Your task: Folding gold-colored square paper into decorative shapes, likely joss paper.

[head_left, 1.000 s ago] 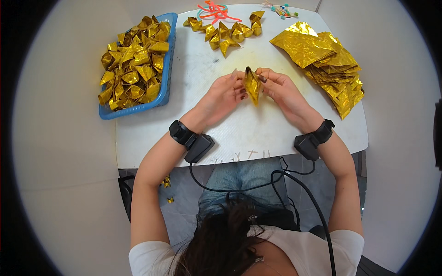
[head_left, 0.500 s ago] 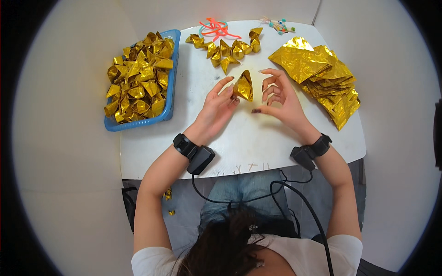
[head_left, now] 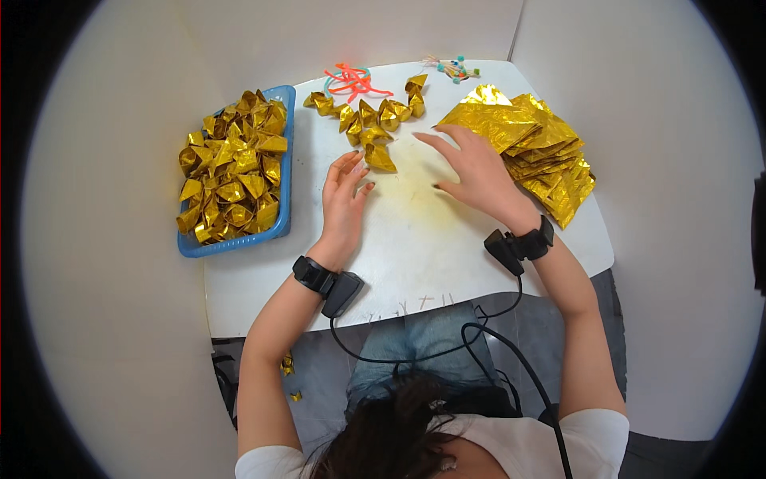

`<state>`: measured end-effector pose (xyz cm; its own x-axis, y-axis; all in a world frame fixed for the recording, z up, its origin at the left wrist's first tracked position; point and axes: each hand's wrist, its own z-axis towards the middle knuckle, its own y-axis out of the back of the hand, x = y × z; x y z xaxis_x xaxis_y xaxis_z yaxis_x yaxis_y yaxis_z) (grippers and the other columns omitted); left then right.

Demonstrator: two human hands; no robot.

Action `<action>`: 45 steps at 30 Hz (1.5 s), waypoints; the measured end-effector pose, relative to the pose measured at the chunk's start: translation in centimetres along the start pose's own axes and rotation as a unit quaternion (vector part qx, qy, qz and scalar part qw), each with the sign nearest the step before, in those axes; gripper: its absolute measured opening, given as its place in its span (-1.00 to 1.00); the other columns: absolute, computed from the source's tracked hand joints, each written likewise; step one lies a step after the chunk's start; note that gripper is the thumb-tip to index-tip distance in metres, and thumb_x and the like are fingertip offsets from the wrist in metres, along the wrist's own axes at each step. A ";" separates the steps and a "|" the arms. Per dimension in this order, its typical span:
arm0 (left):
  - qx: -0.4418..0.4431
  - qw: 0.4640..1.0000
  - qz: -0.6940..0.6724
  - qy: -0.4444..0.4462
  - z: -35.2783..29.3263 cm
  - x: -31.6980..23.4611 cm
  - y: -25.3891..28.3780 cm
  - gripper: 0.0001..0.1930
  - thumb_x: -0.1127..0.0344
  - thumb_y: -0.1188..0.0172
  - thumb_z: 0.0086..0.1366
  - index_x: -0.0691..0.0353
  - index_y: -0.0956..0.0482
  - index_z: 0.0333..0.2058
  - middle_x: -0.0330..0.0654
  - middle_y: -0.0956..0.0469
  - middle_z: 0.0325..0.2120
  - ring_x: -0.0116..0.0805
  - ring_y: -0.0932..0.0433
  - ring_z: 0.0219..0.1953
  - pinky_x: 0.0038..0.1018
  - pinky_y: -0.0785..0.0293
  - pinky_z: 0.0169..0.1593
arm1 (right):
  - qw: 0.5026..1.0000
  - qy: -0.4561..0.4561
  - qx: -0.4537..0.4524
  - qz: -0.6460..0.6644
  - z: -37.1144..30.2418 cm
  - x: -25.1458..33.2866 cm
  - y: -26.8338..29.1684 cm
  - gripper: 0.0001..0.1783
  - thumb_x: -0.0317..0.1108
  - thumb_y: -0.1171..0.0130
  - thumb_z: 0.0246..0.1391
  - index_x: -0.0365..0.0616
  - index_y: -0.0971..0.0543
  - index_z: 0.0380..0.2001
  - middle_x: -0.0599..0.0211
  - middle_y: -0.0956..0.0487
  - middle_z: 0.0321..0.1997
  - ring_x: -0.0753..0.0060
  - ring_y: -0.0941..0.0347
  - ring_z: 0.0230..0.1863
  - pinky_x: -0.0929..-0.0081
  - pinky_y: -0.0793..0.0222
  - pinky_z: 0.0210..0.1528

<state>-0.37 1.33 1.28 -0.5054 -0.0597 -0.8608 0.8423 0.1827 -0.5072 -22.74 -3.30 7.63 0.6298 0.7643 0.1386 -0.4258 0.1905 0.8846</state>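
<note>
A folded gold foil paper ingot (head_left: 381, 158) rests on the white table (head_left: 407, 263), at the near end of a loose group of gold paper ingots (head_left: 388, 114). Beside its left edge is my left hand (head_left: 341, 206), fingers loosely curved and thumb apart, with nothing visibly gripped. Whether a fingertip still touches the ingot is hard to make out. My right hand (head_left: 483, 172) hovers with fingers spread and holds nothing. Its fingertips lie just left of the stack of gold foil sheets (head_left: 550, 144).
A blue plastic basket (head_left: 285, 195) heaped with gold ingots stands at the left. Orange and teal strands (head_left: 351, 82) and a small bundle of colourful-tipped sticks (head_left: 455, 70) lie at the back. Black cabled wristbands (head_left: 343, 294) are on both forearms. Gold scraps (head_left: 296, 396) lie on the floor.
The ingot between my hands has been set down by the group and let go by my left hand. My right hand has moved towards the foil sheets. The whole view has shifted slightly.
</note>
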 end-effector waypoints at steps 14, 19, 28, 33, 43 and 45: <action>0.034 0.993 0.077 -0.083 0.0 -0.5 -0.7 -0.55 0.34 -0.17 0.24 0.18 -0.28 0.08 -0.21 -0.33 0.04 -0.47 -0.36 0.00 -0.50 -0.31 0.03 | 0.797 -0.255 -0.121 0.533 1.6 -1.7 3.5 -0.72 -0.34 -0.24 0.06 -0.25 -0.57 -0.17 0.45 -0.60 -0.32 0.66 -0.48 -0.27 0.65 -0.38 -0.20; 0.113 0.993 0.017 -0.026 0.0 -0.7 -1.0 -0.50 0.27 -0.21 0.24 0.20 -0.27 0.12 -0.20 -0.41 0.00 -0.48 -0.40 0.02 -0.52 -0.36 0.03 | 0.717 -0.307 -0.110 0.616 0.2 -3.3 0.4 -0.72 -0.33 -0.30 0.01 -0.21 -0.57 -0.22 0.43 -0.60 -0.30 0.67 -0.48 -0.28 0.65 -0.40 -0.21; -0.037 0.994 0.105 -0.023 0.8 -0.8 0.0 -0.76 0.23 -0.16 0.28 0.29 -0.55 -0.21 -0.23 -0.60 -0.37 -0.47 -0.58 -0.38 -0.58 -0.54 -0.30 | 0.607 -0.360 -0.283 0.650 -1.4 -5.9 -1.0 -0.71 -0.39 -0.23 0.07 -0.23 -0.47 -0.15 0.29 -0.60 -0.24 0.59 -0.52 -0.25 0.63 -0.42 -0.23; -0.124 0.974 0.102 -0.157 2.0 -3.9 -1.8 -0.73 0.25 -0.13 0.29 0.34 -0.49 -0.15 -0.19 -0.58 -0.29 -0.45 -0.57 -0.32 -0.51 -0.56 -0.27 | 0.642 -0.354 -0.304 0.608 -1.7 -6.2 -2.2 -0.71 -0.41 -0.17 0.10 -0.25 -0.46 -0.10 0.23 -0.60 -0.20 0.58 -0.51 -0.24 0.64 -0.40 -0.20; 0.233 0.889 0.368 -0.138 2.5 -3.8 -17.0 -0.37 0.07 -0.29 0.14 0.31 -0.36 0.10 0.05 -0.27 0.16 -0.13 -0.39 0.10 -0.36 -0.32 0.15 | 0.607 -0.329 -0.217 0.690 -1.9 -4.3 -4.5 -0.59 -0.39 -0.17 0.09 -0.23 -0.39 0.02 0.30 -0.58 -0.26 0.59 -0.49 -0.19 0.66 -0.36 -0.17; 0.224 0.820 0.454 -0.266 4.7 -3.5 -13.5 -0.33 0.09 -0.32 0.10 0.24 -0.34 0.14 0.07 -0.26 0.17 -0.11 -0.26 0.20 -0.38 -0.21 0.21 | 0.619 -0.319 -0.208 0.687 -1.9 -4.1 -3.4 -0.62 -0.41 -0.16 0.08 -0.24 -0.41 -0.01 0.29 -0.60 -0.29 0.58 -0.52 -0.23 0.66 -0.39 -0.20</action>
<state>-9.14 -5.53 10.97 0.4223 -0.5399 -0.7281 0.8703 0.0169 0.4922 -25.08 -5.92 3.25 -0.4402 0.0082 0.8978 -0.8912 -0.1254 -0.4359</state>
